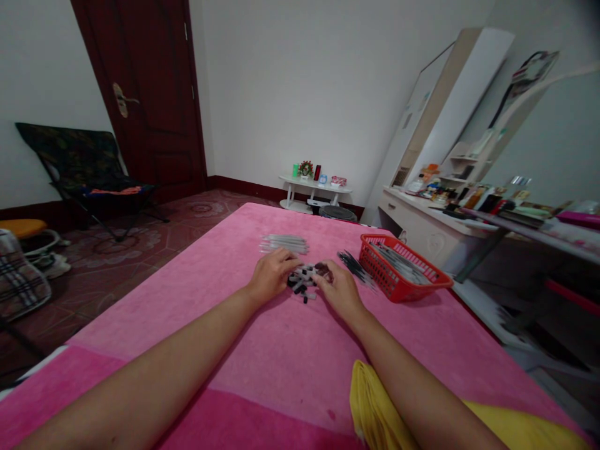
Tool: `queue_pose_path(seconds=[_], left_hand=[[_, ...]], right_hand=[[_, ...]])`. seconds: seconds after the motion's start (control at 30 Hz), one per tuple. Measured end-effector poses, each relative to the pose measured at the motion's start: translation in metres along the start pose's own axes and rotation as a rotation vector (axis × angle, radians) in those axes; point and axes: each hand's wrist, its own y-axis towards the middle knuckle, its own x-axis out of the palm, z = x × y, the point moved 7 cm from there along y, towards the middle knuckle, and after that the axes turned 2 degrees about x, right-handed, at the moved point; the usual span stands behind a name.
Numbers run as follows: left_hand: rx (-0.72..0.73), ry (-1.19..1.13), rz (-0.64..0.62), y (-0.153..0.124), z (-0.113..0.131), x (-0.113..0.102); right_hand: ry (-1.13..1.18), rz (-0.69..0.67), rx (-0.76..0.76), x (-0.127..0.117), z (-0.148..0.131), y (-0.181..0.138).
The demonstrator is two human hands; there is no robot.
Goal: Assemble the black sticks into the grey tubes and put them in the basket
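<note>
Both hands are cupped around a small pile of black and whitish pen caps (304, 273) on the pink blanket. At the pile's left side, my left hand (273, 275) has its fingers curled and pressed against the caps. My right hand (341, 289) closes on the right side, thumb and fingers bent round a few dark and pale pieces. A few loose caps lie at the near edge of the pile. Just beyond my left hand is a row of pale pen barrels (284, 243). Thin dark pen refills (355, 267) lie beyond my right hand.
A red plastic basket (400, 292) holding many thin pen parts stands right of the refills. Yellow cloth (382, 406) lies under my right forearm. A cluttered white dresser (422, 215) is at the right, a low white shelf (293, 195) beyond the bed, a folding chair (84, 162) at left.
</note>
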Motion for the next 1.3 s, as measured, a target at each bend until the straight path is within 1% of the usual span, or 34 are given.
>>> queue_pose_path(seconds=[0.1, 0.2, 0.37, 0.53, 0.63, 0.73, 0.8, 0.87, 0.97, 1.03, 1.17, 1.23, 1.3], left_hand=[[0.048, 0.041, -0.047, 0.000, 0.008, 0.005], [0.070, 0.053, -0.058, 0.000, 0.011, 0.006], [0.105, 0.040, -0.085, 0.000, 0.016, 0.006], [0.123, 0.042, -0.109, 0.001, 0.019, 0.008], [0.127, 0.046, -0.107, 0.001, 0.018, 0.009], [0.096, 0.023, -0.054, 0.001, 0.012, 0.006], [0.026, -0.027, 0.020, 0.001, 0.003, 0.001], [-0.084, -0.129, 0.121, 0.001, -0.009, -0.006], [-0.307, -0.375, 0.289, -0.002, -0.030, -0.011], [-0.465, -0.569, 0.391, -0.006, -0.043, -0.008], [-0.727, -0.995, 0.538, -0.016, -0.059, 0.009], [-0.813, -1.154, 0.577, -0.020, -0.062, 0.018], [-0.870, -1.248, 0.594, -0.024, -0.063, 0.024]], right_hand=[[-0.039, 0.004, -0.033, -0.002, -0.002, -0.001], [-0.082, 0.007, -0.050, -0.004, -0.006, -0.002], [-0.140, -0.016, -0.032, -0.005, -0.009, -0.004], [-0.162, -0.075, -0.013, -0.001, -0.008, -0.004], [-0.140, -0.114, 0.025, 0.002, -0.004, -0.002], [-0.145, -0.144, 0.041, 0.005, -0.003, -0.003], [-0.200, -0.163, 0.043, 0.005, -0.004, -0.004], [-0.268, -0.189, 0.018, 0.007, -0.006, -0.006], [-0.318, -0.256, -0.068, 0.011, -0.011, -0.010], [-0.322, -0.282, -0.097, 0.013, -0.011, -0.010], [-0.270, -0.217, -0.035, 0.010, -0.001, -0.006], [-0.207, -0.163, 0.016, 0.007, 0.004, -0.003], [-0.140, -0.099, 0.056, 0.003, 0.009, -0.001]])
